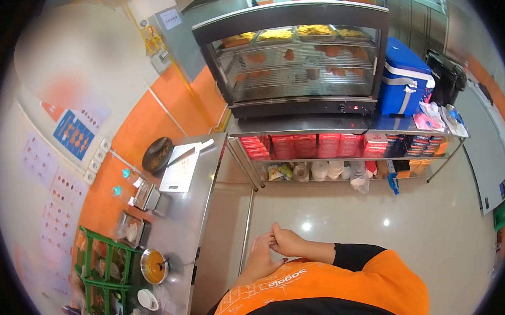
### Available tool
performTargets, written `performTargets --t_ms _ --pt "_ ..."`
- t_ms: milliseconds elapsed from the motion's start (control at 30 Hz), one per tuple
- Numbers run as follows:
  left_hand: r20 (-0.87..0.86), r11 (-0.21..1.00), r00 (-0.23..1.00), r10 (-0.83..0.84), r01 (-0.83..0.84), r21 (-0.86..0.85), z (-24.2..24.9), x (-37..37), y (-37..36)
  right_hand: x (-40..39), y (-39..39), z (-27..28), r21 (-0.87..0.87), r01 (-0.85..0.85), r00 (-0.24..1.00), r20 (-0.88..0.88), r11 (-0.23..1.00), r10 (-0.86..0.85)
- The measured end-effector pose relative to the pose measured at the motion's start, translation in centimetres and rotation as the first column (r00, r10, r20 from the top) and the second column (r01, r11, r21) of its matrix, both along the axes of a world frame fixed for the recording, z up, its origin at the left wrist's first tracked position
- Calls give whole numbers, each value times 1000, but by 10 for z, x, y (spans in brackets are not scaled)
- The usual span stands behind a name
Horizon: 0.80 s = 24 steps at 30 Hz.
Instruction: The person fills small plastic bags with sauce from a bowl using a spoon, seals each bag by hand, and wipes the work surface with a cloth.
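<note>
My left hand (261,259) is in front of my orange shirt, its fingers stretched out and apart, holding no object. Against its fingertips rests my right hand (288,241), its fingers curled and closed round the fingers of my left hand. Both hands are in front of my body, to the right of the steel counter (200,200). On that counter lie a white cutting board (177,180) with a knife (181,158) and a dark pan (157,154) beside it.
A heated display case (304,107) stands on a steel shelf unit ahead, beside a blue cooler (399,89). Red boxes (328,146) fill the shelf below. Green crates (104,285), a bowl of orange sauce (155,267) and metal containers (133,228) stand on the left counter.
</note>
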<state>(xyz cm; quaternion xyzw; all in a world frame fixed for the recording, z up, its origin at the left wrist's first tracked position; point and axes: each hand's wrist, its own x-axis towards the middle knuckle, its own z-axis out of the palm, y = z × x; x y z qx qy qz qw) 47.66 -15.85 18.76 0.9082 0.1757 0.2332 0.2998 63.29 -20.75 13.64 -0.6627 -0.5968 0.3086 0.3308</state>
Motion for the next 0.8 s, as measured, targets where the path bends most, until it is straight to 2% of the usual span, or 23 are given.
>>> performTargets --t_ms 33,167,267,367,467,567,633,800 --pt "10 997 1000 10 -9 -80 4 -5 1 -3 5 -1 -10 -22 998 -60 1000 21" --pt "-126 967 970 207 -223 -127 -1 -30 6 -23 21 11 -120 -137 950 -298 983 96" --pt "-170 938 935 310 -330 -109 -7 -57 12 -40 38 2 -148 -200 959 -232 968 163" --pt "-206 870 866 456 -482 -100 -31 -88 20 -63 50 39 137 -150 987 73 979 142" --pt "-171 776 792 586 -609 -165 -31 -120 25 -84 85 40 340 -485 874 222 806 432" --pt "-199 698 733 651 -680 -223 -29 -156 33 -120 114 34 282 -711 702 234 644 673" --pt "-256 644 683 684 -730 -229 -31 -178 42 -148 131 30 231 -754 656 234 615 717" --pt "-199 607 640 742 -767 -206 -20 -259 70 -234 164 41 168 -776 624 346 608 700"
